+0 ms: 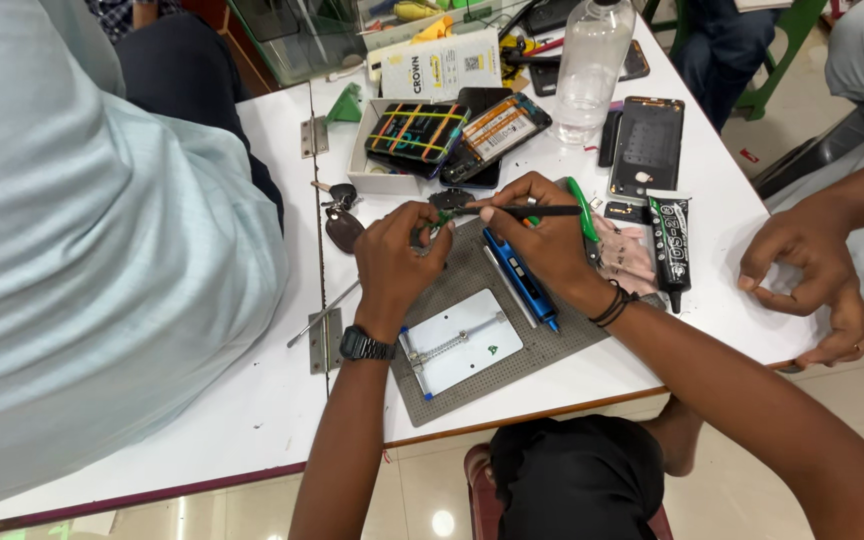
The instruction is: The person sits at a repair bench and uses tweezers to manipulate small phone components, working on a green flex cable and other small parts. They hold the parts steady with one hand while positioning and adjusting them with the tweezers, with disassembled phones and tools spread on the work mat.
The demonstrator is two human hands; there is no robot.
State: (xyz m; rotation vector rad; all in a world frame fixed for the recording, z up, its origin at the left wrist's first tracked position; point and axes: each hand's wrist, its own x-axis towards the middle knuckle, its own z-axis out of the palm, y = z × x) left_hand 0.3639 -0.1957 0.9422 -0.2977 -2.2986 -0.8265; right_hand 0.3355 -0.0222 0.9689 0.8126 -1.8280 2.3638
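My left hand (399, 252), with a black watch on its wrist, pinches a small dark phone part with a green board (444, 205) above the grey work mat (472, 385). My right hand (544, 235) grips a thin black tool (532, 211) lying level, its tip touching that part. A blue-and-black electric screwdriver (522, 285) rests on the mat under my right hand. A white metal holder plate (462, 340) lies on the mat nearer to me.
A black glue tube (672, 240), opened phones (497, 125), a phone back frame (647, 145), a white box (377, 175), a clear bottle (592, 60) and keys (340, 215) lie on the white table (252, 400). A person's back fills the left; another person's hands (812, 280) rest at right.
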